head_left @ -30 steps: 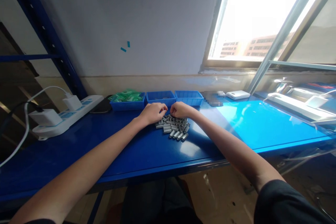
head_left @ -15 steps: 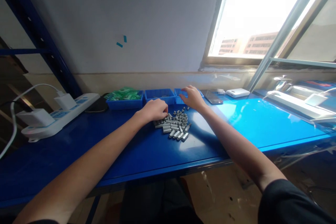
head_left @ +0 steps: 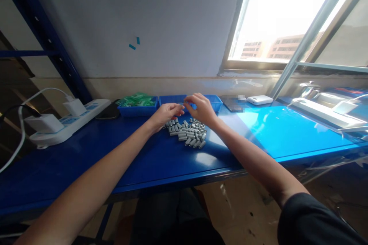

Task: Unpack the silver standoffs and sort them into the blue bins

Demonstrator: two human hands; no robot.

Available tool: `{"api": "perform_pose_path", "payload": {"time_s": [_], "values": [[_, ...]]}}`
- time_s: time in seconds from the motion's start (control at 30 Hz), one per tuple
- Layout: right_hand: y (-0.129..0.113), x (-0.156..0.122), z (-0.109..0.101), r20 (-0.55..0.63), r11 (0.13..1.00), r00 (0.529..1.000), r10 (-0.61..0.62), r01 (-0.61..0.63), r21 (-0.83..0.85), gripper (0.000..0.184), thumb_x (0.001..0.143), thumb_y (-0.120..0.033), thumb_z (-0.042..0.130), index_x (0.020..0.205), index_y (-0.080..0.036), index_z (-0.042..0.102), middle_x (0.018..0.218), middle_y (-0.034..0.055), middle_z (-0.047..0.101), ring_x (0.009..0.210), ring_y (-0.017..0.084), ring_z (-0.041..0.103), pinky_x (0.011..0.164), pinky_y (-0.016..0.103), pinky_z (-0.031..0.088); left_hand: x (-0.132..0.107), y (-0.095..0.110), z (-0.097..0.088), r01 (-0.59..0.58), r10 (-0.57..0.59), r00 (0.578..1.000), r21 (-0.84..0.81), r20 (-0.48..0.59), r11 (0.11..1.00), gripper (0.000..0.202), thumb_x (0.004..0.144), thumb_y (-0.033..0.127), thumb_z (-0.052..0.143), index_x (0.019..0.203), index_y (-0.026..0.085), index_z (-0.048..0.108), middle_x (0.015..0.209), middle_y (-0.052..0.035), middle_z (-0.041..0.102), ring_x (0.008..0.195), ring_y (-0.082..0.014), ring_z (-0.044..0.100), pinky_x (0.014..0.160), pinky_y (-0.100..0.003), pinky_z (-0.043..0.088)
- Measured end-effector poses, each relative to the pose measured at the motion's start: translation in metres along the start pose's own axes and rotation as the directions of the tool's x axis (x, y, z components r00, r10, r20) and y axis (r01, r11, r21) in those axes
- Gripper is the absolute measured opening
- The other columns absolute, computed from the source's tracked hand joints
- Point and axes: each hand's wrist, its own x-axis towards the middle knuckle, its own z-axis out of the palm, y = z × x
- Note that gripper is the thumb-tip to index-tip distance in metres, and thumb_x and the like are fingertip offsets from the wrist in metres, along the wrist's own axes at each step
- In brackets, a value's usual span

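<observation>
A heap of small grey metal cylinders (head_left: 188, 133) lies on the blue table (head_left: 161, 160). My left hand (head_left: 164, 114) and my right hand (head_left: 201, 108) are raised just above the heap's far side, fingertips pinched and almost meeting. A small part seems held between them; it is too small to name. Behind the hands stand three blue bins in a row: the left bin (head_left: 137, 108) holds green packets, the middle bin (head_left: 169, 100) and the right bin (head_left: 214, 101) sit partly hidden by my hands.
A white power strip (head_left: 69, 122) with two chargers plugged in lies at the left, a dark phone (head_left: 108, 112) beside it. Another phone (head_left: 232, 104) and a white power bank (head_left: 260, 100) lie at the back right. A blue shelf post (head_left: 46, 38) rises on the left.
My right hand came back from the right bin toward the middle, and my left hand lifted off the heap. Both now meet with pinched fingertips above the cylinders.
</observation>
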Motion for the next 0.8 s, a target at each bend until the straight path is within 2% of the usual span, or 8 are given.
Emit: {"api": "perform_pose_path", "payload": {"time_s": [0.1, 0.17, 0.27, 0.37, 0.5, 0.6, 0.7, 0.8], "values": [[0.032, 0.007, -0.009, -0.180, 0.968, 0.973, 0.143, -0.176, -0.179, 0.029, 0.093, -0.023, 0.043, 0.114, -0.014, 0.062, 0.100, 0.0119, 0.063, 0.098, 0.025, 0.053, 0.093, 0.037, 0.041, 0.000, 0.001, 0.012, -0.139, 0.120, 0.990, 0.419, 0.072, 0.897, 0.031, 0.078, 0.042, 0.060, 0.092, 0.016, 0.071, 0.087, -0.0073, 0.072, 0.081, -0.0209, 0.064, 0.075, -0.031, 0.048], [0.052, 0.006, -0.011, -0.159, 0.915, 0.955, 0.249, -0.286, -0.283, 0.037, 0.089, -0.021, 0.049, 0.123, -0.010, 0.058, 0.105, 0.0159, 0.062, 0.102, 0.029, 0.052, 0.093, 0.041, 0.042, -0.001, 0.001, 0.019, -0.230, 0.158, 0.972, 0.603, 0.171, 0.764, 0.022, 0.077, 0.035, 0.060, 0.085, 0.019, 0.073, 0.086, -0.0059, 0.072, 0.079, -0.0213, 0.064, 0.072, -0.030, 0.047], [0.063, -0.002, -0.007, -0.036, 0.888, 0.947, 0.318, -0.311, -0.338, 0.037, 0.085, -0.026, 0.057, 0.119, -0.010, 0.062, 0.108, 0.0172, 0.061, 0.102, 0.031, 0.054, 0.091, 0.042, 0.043, -0.002, 0.000, 0.023, -0.282, 0.169, 0.959, 0.683, 0.229, 0.673, 0.020, 0.079, 0.030, 0.055, 0.082, 0.021, 0.073, 0.089, -0.0049, 0.072, 0.079, -0.0207, 0.065, 0.069, -0.029, 0.047], [0.049, -0.007, -0.001, 0.046, 0.940, 0.959, 0.279, -0.263, -0.216, 0.028, 0.086, -0.029, 0.057, 0.107, -0.014, 0.067, 0.096, 0.0113, 0.065, 0.092, 0.025, 0.059, 0.087, 0.037, 0.045, -0.002, -0.001, 0.023, -0.280, 0.169, 0.959, 0.664, 0.228, 0.694, 0.017, 0.079, 0.028, 0.055, 0.080, 0.020, 0.070, 0.083, -0.0045, 0.071, 0.077, -0.0189, 0.064, 0.068, -0.027, 0.046], [0.016, -0.008, 0.006, 0.156, 0.991, 0.983, 0.099, -0.111, 0.073, 0.021, 0.084, -0.019, 0.055, 0.101, -0.016, 0.066, 0.085, 0.0044, 0.067, 0.079, 0.018, 0.062, 0.076, 0.028, 0.046, 0.000, -0.003, 0.018, -0.162, 0.150, 0.987, 0.464, 0.064, 0.871, 0.015, 0.074, 0.021, 0.059, 0.089, 0.018, 0.061, 0.073, -0.0010, 0.067, 0.068, -0.0157, 0.062, 0.064, -0.025, 0.044], [-0.002, -0.009, 0.012, 0.070, 0.980, 0.997, 0.014, -0.028, 0.196, 0.025, 0.082, -0.011, 0.049, 0.102, -0.017, 0.062, 0.087, 0.0037, 0.065, 0.080, 0.016, 0.061, 0.075, 0.027, 0.047, 0.003, -0.003, 0.012, -0.053, 0.074, 0.983, 0.128, -0.168, 0.990, 0.027, 0.072, 0.022, 0.063, 0.096, 0.018, 0.052, 0.068, 0.0024, 0.062, 0.064, -0.0136, 0.059, 0.060, -0.023, 0.042], [-0.014, -0.013, 0.017, -0.035, 0.972, 0.998, -0.051, 0.057, 0.229, 0.022, 0.081, -0.014, 0.054, 0.102, -0.018, 0.059, 0.088, 0.0036, 0.062, 0.082, 0.016, 0.059, 0.075, 0.027, 0.047, 0.004, 0.000, 0.007, -0.009, -0.057, 0.960, -0.235, -0.274, 0.972, 0.036, 0.069, 0.029, 0.069, 0.097, 0.018, 0.048, 0.069, 0.0036, 0.060, 0.065, -0.0118, 0.057, 0.062, -0.023, 0.043], [-0.023, -0.015, 0.019, -0.091, 0.970, 0.991, -0.096, 0.113, 0.213, 0.013, 0.084, -0.017, 0.054, 0.096, -0.019, 0.059, 0.088, 0.0033, 0.061, 0.082, 0.016, 0.058, 0.075, 0.027, 0.047, 0.002, 0.004, 0.007, 0.008, -0.123, 0.966, -0.445, -0.230, 0.896, 0.045, 0.064, 0.032, 0.076, 0.097, 0.018, 0.049, 0.075, 0.0021, 0.062, 0.070, -0.0110, 0.059, 0.066, -0.022, 0.043]]}}
